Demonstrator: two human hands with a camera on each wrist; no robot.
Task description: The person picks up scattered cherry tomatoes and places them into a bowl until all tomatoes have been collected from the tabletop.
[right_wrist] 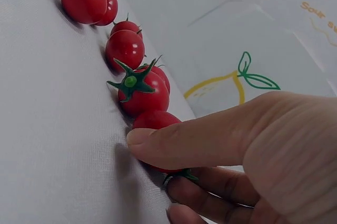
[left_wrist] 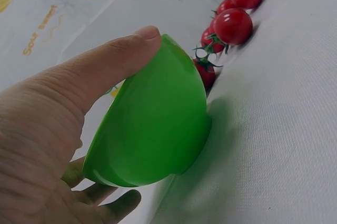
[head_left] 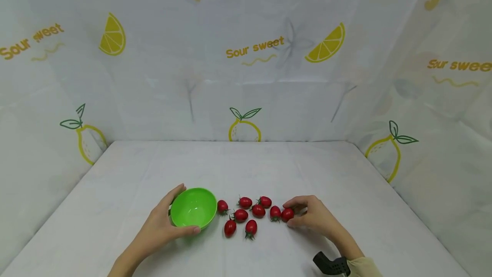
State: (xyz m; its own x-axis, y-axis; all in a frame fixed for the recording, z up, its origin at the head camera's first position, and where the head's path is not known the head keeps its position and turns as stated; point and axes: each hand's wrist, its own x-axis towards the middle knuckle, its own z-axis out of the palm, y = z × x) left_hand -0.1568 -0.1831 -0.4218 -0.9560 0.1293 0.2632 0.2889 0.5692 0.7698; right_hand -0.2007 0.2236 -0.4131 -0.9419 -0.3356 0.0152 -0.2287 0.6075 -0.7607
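Note:
A bright green bowl (head_left: 194, 208) stands on the white-covered table, its inside showing nothing but green. My left hand (head_left: 163, 219) grips it from the left, thumb at the near rim and fingers around the far side; in the left wrist view the thumb (left_wrist: 118, 58) presses the rim. To the right my right hand (head_left: 313, 215) pinches the rightmost cherry tomato (head_left: 287, 214) between thumb and fingers. The right wrist view has the thumb (right_wrist: 184, 145) across this red tomato (right_wrist: 155, 120), its green stem end near the fingers. Another cherry tomato (head_left: 275, 213) sits right beside it.
Several more cherry tomatoes lie loosely between the hands, one (head_left: 222, 207) close to the bowl's right side and another (head_left: 251, 228) nearer the front. A lemon-printed cloth (head_left: 246, 84) hangs behind the table. A black band (head_left: 331, 264) is on the right wrist.

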